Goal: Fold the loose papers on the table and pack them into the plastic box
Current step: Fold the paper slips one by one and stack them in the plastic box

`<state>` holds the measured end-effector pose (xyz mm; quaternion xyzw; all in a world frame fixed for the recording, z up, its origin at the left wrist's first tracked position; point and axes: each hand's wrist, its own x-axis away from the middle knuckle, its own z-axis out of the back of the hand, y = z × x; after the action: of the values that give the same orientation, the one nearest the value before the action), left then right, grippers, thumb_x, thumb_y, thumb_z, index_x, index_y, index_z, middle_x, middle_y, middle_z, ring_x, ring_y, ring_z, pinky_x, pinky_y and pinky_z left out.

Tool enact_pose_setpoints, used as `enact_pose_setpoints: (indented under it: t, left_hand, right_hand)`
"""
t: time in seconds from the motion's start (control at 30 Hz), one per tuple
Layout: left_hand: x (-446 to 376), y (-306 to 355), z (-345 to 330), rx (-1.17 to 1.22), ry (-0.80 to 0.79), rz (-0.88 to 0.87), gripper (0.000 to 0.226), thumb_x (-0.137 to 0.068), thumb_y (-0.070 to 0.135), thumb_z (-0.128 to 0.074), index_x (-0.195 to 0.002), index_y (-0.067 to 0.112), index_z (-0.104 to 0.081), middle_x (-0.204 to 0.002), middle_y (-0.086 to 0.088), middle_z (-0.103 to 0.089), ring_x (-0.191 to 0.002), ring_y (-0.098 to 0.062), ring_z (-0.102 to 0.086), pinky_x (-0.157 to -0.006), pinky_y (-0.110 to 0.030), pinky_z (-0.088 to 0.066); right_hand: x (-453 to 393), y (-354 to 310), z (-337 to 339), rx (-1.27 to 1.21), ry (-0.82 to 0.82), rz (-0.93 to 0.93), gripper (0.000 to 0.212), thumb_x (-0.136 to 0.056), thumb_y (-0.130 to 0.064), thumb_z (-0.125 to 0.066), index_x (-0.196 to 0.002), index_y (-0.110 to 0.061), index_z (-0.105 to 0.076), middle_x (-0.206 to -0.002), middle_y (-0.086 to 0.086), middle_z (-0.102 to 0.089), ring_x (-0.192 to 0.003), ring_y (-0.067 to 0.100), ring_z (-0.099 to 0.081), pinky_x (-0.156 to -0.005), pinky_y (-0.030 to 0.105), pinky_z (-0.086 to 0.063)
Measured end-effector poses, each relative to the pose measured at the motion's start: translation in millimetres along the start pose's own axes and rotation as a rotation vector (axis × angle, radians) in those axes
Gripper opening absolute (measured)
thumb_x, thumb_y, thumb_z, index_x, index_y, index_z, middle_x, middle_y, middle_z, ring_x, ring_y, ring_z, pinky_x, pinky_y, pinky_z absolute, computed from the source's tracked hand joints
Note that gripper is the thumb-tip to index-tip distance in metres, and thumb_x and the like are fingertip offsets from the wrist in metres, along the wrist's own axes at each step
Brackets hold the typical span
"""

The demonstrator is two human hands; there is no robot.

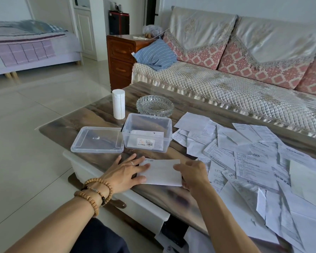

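Note:
A folded white paper lies flat near the table's front edge. My left hand presses its left end with straight, spread fingers. My right hand touches its right end, fingers bent over the edge; whether they pinch it is unclear. Behind the paper stands the clear plastic box, open, with folded papers inside. Its clear lid lies beside it on the left. A wide heap of loose printed papers covers the table's right part.
A glass ashtray and a white paper roll stand behind the box on the wood-grain coffee table. A sofa runs along the table's far side. More papers lie on the floor below the table edge.

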<state>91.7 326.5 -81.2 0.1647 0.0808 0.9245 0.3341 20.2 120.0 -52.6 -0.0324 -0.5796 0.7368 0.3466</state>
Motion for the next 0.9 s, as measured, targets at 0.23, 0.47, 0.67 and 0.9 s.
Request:
enact_pose_setpoints:
  t: [0.23, 0.47, 0.67, 0.9]
  left_hand:
    - [3.9, 5.2, 0.1, 0.051, 0.077, 0.003, 0.051, -0.099, 0.050, -0.040, -0.148, 0.039, -0.031, -0.162, 0.013, -0.009, -0.150, -0.009, 0.001, -0.122, -0.043, 0.000]
    - [9.5, 5.4, 42.8, 0.075, 0.868, -0.036, 0.023, -0.093, 0.032, -0.055, -0.108, 0.019, -0.067, -0.112, 0.005, -0.053, -0.094, -0.012, -0.056, -0.071, -0.023, -0.051]
    - [-27.2, -1.7, 74.5, -0.104, 0.625, -0.054, 0.055, -0.088, 0.058, -0.031, -0.115, 0.023, -0.065, -0.113, 0.008, -0.061, -0.111, -0.016, -0.053, -0.099, -0.036, -0.039]
    - [-47.9, -18.7, 53.9, -0.119, 0.628, -0.005, 0.028, -0.100, 0.023, -0.041, -0.121, 0.028, -0.058, -0.108, 0.007, -0.067, -0.107, -0.015, -0.057, -0.107, -0.036, -0.032]
  right_hand:
    - [-3.3, 2.8, 1.4, 0.230, -0.121, 0.077, 0.004, -0.084, -0.013, -0.065, -0.087, -0.012, -0.065, -0.076, 0.002, -0.062, -0.062, 0.014, -0.055, -0.046, 0.020, -0.039]
    - [-12.2, -41.4, 11.3, -0.014, -0.070, 0.255, 0.010, -0.087, -0.006, -0.060, -0.087, 0.000, -0.068, -0.067, 0.007, -0.059, -0.055, 0.017, -0.048, -0.048, 0.027, -0.038]
    - [-70.6, -103.5, -43.3, 0.425, 0.020, 0.468, 0.012, -0.084, -0.007, -0.051, -0.084, 0.000, -0.061, -0.074, 0.013, -0.058, -0.074, 0.030, -0.052, -0.055, 0.030, -0.035]
    - [-96.2, -119.8, -80.4, 1.151, -0.130, 0.596, 0.033, -0.087, -0.006, -0.058, -0.120, -0.003, -0.053, -0.113, 0.016, -0.059, -0.108, 0.030, -0.058, -0.075, 0.031, -0.045]
